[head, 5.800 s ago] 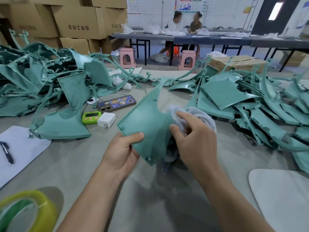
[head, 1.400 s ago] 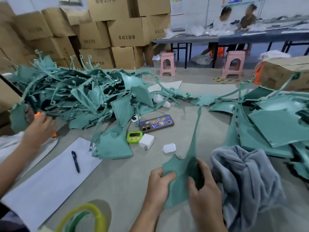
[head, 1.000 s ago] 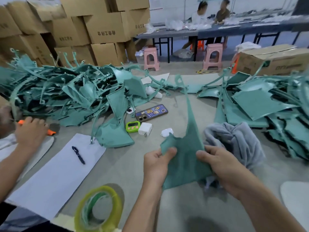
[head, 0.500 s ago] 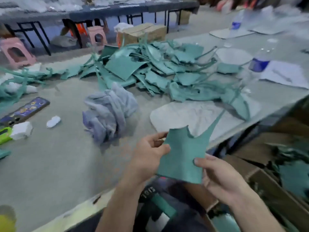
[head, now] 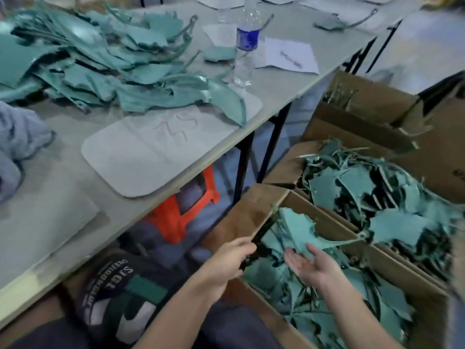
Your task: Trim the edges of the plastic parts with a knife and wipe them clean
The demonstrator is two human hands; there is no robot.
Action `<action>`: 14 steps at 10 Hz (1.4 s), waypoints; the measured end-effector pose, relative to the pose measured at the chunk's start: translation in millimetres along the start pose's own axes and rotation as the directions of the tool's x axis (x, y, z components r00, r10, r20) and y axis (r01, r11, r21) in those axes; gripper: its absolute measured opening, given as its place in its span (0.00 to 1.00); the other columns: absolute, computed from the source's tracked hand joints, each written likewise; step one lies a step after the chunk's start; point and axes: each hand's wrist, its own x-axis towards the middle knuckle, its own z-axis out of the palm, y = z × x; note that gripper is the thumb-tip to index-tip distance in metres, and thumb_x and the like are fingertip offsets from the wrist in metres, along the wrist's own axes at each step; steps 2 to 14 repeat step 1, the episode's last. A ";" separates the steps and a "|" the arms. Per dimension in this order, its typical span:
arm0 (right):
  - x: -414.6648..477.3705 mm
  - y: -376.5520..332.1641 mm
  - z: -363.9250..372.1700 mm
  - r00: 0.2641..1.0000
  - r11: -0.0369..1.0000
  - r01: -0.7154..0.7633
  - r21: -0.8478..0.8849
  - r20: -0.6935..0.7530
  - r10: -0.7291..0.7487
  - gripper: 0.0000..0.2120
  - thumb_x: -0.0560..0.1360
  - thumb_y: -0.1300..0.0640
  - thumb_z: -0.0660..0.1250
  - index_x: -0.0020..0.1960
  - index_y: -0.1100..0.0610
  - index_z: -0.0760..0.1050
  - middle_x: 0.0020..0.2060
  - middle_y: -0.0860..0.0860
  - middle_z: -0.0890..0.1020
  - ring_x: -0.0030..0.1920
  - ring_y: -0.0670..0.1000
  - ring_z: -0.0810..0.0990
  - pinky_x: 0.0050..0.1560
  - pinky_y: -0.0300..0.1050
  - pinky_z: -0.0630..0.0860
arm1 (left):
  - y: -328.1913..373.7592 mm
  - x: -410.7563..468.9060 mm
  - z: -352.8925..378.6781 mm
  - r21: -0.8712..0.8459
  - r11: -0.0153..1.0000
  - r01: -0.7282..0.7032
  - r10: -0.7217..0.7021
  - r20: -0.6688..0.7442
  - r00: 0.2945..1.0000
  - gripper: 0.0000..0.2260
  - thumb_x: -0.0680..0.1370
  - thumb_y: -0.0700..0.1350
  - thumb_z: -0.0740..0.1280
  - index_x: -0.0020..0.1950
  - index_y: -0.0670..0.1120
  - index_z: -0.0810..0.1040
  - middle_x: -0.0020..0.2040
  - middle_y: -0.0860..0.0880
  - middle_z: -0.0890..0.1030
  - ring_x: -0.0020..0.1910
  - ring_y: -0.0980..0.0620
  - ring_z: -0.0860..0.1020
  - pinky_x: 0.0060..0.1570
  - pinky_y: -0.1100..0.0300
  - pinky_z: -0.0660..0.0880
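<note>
Over the box (head: 249,212), the right hand (head: 309,263) spreads beneath a green part (head: 299,230), left hand (head: 226,258) unclear; red scrawl (head: 176,127) on mat (head: 141,167) illegible.

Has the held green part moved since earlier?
Yes: the plastic part went off the table edge, rightward and down over the cardboard box, touching the right hand.

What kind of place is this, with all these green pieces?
Probably a small factory or workshop: a heap of matching green plastic parts covers the work table, and cardboard boxes on the floor are full of the same parts.
</note>
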 end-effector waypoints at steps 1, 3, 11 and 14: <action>21.2 16.8 3.5 0.997 0.986 -0.039 -0.160 0.063 0.050 0.13 0.86 0.56 0.59 0.62 0.67 0.71 0.55 0.64 0.78 0.54 0.62 0.79 0.57 0.56 0.77 | 6.9 -3.7 -18.7 -0.012 0.991 -0.135 0.130 -0.203 0.970 0.13 0.82 0.41 0.66 0.67 0.49 0.79 0.65 0.50 0.80 0.58 0.58 0.76 0.55 0.62 0.71; 21.2 16.8 3.5 0.997 0.986 -0.039 -0.160 0.063 0.050 0.13 0.86 0.56 0.59 0.62 0.67 0.71 0.55 0.64 0.78 0.54 0.62 0.79 0.57 0.56 0.77 | 6.9 -3.7 -18.7 -0.012 0.991 -0.135 0.130 -0.203 0.970 0.13 0.82 0.41 0.66 0.67 0.49 0.79 0.65 0.50 0.80 0.58 0.58 0.76 0.55 0.62 0.71; 21.2 16.8 3.5 0.997 0.986 -0.039 -0.160 0.063 0.050 0.13 0.86 0.56 0.59 0.62 0.67 0.71 0.55 0.64 0.78 0.54 0.62 0.79 0.57 0.56 0.77 | 6.9 -3.7 -18.7 -0.012 0.991 -0.135 0.130 -0.203 0.970 0.13 0.82 0.41 0.66 0.67 0.49 0.79 0.65 0.50 0.80 0.58 0.58 0.76 0.55 0.62 0.71; 21.2 16.8 3.5 0.997 0.986 -0.039 -0.160 0.063 0.050 0.13 0.86 0.56 0.59 0.62 0.67 0.71 0.55 0.64 0.78 0.54 0.62 0.79 0.57 0.56 0.77 | 6.9 -3.7 -18.7 -0.012 0.991 -0.135 0.130 -0.203 0.970 0.13 0.82 0.41 0.66 0.67 0.49 0.79 0.65 0.50 0.80 0.58 0.58 0.76 0.55 0.62 0.71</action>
